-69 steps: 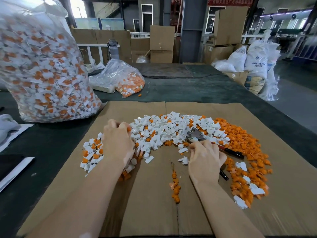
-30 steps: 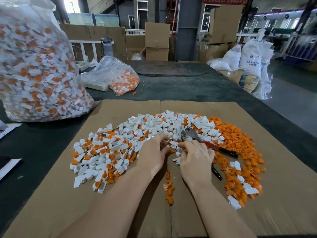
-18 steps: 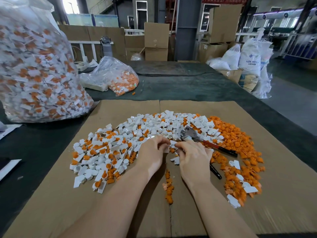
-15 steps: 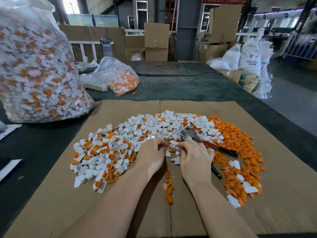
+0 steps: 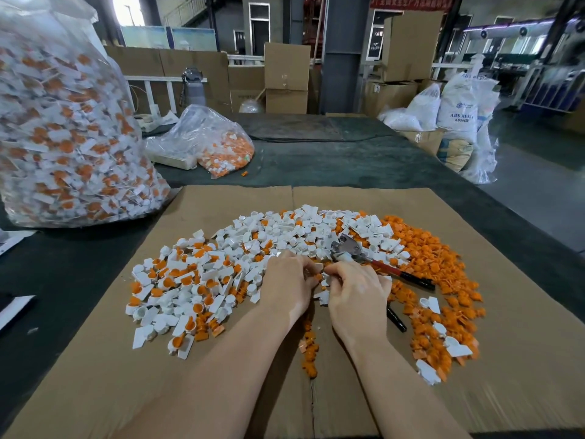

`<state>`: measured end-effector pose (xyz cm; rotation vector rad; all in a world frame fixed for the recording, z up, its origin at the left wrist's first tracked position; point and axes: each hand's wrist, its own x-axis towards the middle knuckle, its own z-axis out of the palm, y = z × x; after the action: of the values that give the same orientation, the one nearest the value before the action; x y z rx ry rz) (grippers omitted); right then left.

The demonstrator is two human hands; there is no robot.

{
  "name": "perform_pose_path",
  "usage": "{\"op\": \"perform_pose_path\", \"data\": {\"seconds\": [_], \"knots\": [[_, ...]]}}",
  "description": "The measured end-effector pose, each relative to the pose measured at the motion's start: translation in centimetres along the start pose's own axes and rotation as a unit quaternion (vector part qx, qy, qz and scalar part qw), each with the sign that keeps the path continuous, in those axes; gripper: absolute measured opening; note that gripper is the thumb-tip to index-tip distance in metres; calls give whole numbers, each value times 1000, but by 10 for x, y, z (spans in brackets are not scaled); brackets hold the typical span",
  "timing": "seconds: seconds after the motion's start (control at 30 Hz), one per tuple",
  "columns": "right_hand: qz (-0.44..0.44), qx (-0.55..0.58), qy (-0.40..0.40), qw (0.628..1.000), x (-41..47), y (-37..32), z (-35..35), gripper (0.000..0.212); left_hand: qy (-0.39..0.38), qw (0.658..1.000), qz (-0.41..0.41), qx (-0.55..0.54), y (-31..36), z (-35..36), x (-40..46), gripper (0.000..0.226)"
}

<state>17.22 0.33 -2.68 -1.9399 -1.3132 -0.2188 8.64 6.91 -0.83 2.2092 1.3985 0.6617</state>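
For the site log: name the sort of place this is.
Probably a factory or warehouse floor: stacked cardboard boxes, sacks of ABS resin, and a big bag of white-and-orange plastic parts.

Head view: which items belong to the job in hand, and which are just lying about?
In the job: left hand and right hand, both pinching a white piece; mixed white-and-orange pile; orange pile; pliers by the right hand; cardboard sheet.

Lying about: big bag of parts; small bag; stacked boxes; white sacks.
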Motion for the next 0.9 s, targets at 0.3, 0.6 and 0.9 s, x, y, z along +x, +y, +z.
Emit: {"op": "perform_pose_path", "data": {"seconds": [0.3,0.6,0.9], "knots": [[-48,48,0,998,0,-2,-3,21,-39,976,-41,-210,3,-12,-3,10],[-58,68,21,996,-1,-2,-5,13,-69,977,-16,-200,-4,-14,-9,19],[-70,80,43,993,-1,-2,-6,15,-86,962,-42,-257,-1,-15,-12,22]]}}
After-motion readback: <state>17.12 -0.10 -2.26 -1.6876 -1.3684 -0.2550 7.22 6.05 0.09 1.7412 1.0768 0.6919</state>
